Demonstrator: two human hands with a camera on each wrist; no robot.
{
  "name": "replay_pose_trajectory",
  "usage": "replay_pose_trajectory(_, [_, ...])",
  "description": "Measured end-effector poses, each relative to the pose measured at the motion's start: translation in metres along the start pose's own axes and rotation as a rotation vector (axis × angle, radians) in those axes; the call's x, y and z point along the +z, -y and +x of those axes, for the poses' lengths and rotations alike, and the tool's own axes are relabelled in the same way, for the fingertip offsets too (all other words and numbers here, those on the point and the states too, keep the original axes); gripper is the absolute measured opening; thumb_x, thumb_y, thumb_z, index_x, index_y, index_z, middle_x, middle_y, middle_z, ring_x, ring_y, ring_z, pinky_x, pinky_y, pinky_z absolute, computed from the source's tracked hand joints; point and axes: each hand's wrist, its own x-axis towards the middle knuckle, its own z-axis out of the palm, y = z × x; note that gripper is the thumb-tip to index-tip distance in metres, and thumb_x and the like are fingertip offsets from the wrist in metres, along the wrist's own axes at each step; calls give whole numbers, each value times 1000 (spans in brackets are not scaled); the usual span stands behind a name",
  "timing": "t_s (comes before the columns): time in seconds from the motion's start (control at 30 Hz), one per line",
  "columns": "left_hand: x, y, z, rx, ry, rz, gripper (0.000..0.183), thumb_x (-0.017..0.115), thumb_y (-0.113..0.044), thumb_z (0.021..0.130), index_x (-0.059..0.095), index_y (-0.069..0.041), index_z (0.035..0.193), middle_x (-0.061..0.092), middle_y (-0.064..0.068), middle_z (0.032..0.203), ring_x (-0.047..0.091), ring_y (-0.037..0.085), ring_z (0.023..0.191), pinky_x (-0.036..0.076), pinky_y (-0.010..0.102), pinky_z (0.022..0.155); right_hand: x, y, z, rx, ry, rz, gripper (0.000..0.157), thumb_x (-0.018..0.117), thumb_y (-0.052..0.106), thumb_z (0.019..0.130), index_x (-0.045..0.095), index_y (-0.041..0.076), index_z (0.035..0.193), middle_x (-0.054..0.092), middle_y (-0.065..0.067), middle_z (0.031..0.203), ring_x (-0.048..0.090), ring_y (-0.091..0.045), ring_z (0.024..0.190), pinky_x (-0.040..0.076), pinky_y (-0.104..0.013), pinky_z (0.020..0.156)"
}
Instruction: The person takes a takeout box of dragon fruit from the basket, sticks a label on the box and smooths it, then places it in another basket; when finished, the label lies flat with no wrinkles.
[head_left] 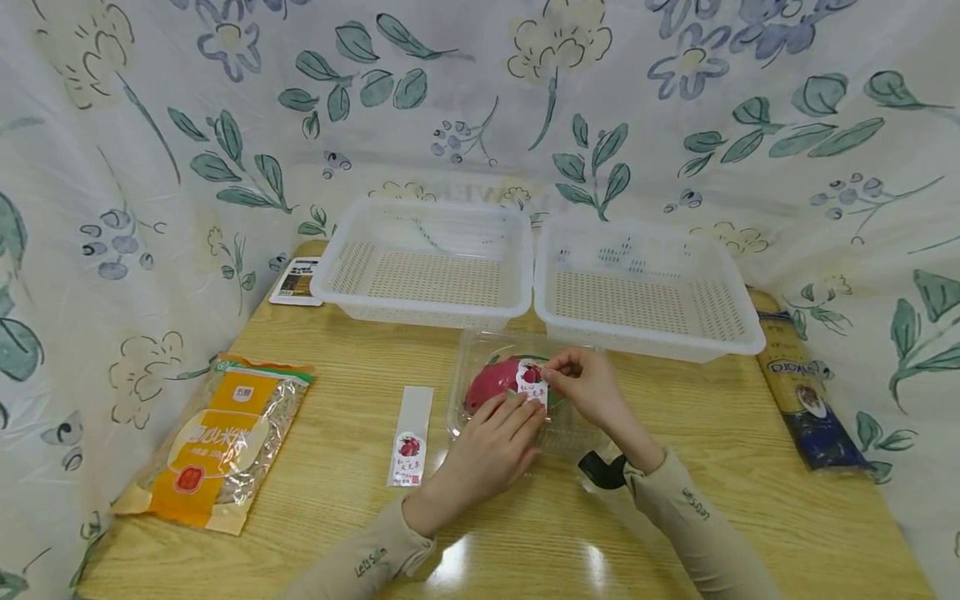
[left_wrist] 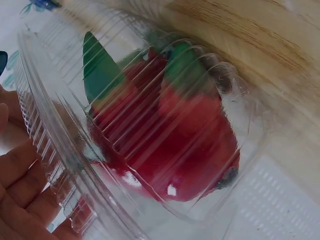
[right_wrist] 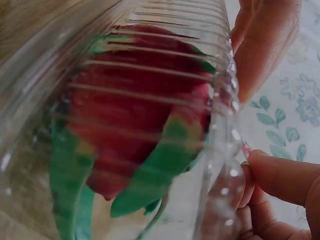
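Note:
A clear plastic clamshell box (head_left: 455,398) stands on the table with a red dragon fruit (head_left: 483,387) with green scales inside, seen close through ribbed plastic in both wrist views. On its lid lies a white sticker label (head_left: 532,387) with a printed dragon fruit. My left hand (head_left: 487,450) rests on the lid, fairly straight fingers at the label's lower edge. With thumb and forefinger my right hand (head_left: 592,390) pinches the label's upper right edge. Left of the box lies a pale strip (head_left: 409,437) bearing another such label.
Two white perforated baskets (head_left: 427,310) (head_left: 652,333) stand behind the box. An orange-and-clear food bag (head_left: 217,446) lies at left, a small white packet (head_left: 297,282) at back left, and a yellow-and-blue packet (head_left: 813,400) at right. A floral curtain (head_left: 480,108) surrounds the table.

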Motion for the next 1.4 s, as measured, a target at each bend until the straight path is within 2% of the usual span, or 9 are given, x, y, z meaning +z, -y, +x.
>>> replay_pose_trajectory(0.1, [1, -1, -1, -1, -2, 4, 51, 69, -44, 84, 66, -13, 123, 67, -2, 124, 60, 17, 119, 46, 34, 104, 1, -1, 0, 18, -13, -22, 11, 65, 6, 90, 65, -5, 92, 65, -11, 75, 59, -16, 63, 50, -22, 55])
replay_pose_trajectory(0.33, [2, -4, -3, -33, -15, -26, 45, 71, -40, 83, 68, -14, 120, 69, -2, 122, 62, 16, 117, 46, 34, 104, 6, -4, -1, 40, -53, -93, 11, 67, 8, 89, 65, -3, 92, 68, -15, 80, 64, -30, 69, 50, -19, 53])
replay_pose_trajectory(0.6, [0, -6, -3, -77, 3, -77, 43, 72, -37, 83, 69, -14, 119, 69, -1, 121, 62, 17, 118, 46, 35, 105, 12, -6, -4, -45, -115, -171, 9, 71, 8, 86, 68, 0, 88, 69, -14, 82, 61, -16, 69, 48, -18, 58])
replay_pose_trajectory(0.87, [-3, -7, -2, -110, 34, -111, 41, 71, -35, 85, 68, -13, 119, 69, 0, 122, 61, 17, 119, 45, 34, 106, 14, -6, -8, -73, -158, -171, 7, 73, 6, 84, 67, 1, 86, 68, -12, 82, 60, -16, 72, 48, -18, 63])
replay_pose_trajectory(1.2, [-1, -9, -2, -142, 38, -126, 42, 73, -35, 83, 67, -14, 118, 66, 3, 127, 60, 19, 119, 45, 35, 105, 18, -5, -10, -100, -200, -237, 19, 76, 4, 80, 64, -2, 92, 66, -14, 83, 62, -20, 74, 52, -21, 66])
replay_pose_trajectory(1.3, [-1, -9, -2, -143, 47, -131, 41, 72, -34, 84, 67, -14, 119, 65, 3, 128, 59, 19, 120, 45, 35, 106, 19, -6, -11, -142, -229, -249, 17, 74, 3, 82, 64, -3, 94, 66, -13, 81, 61, -20, 72, 51, -20, 63])
replay_pose_trajectory(1.4, [-2, -9, -2, -144, 55, -136, 40, 72, -34, 84, 67, -14, 119, 65, 3, 128, 59, 19, 121, 45, 35, 106, 19, -7, -13, -273, -263, -270, 11, 72, 1, 84, 66, -1, 92, 68, -12, 81, 62, -18, 70, 52, -22, 61])
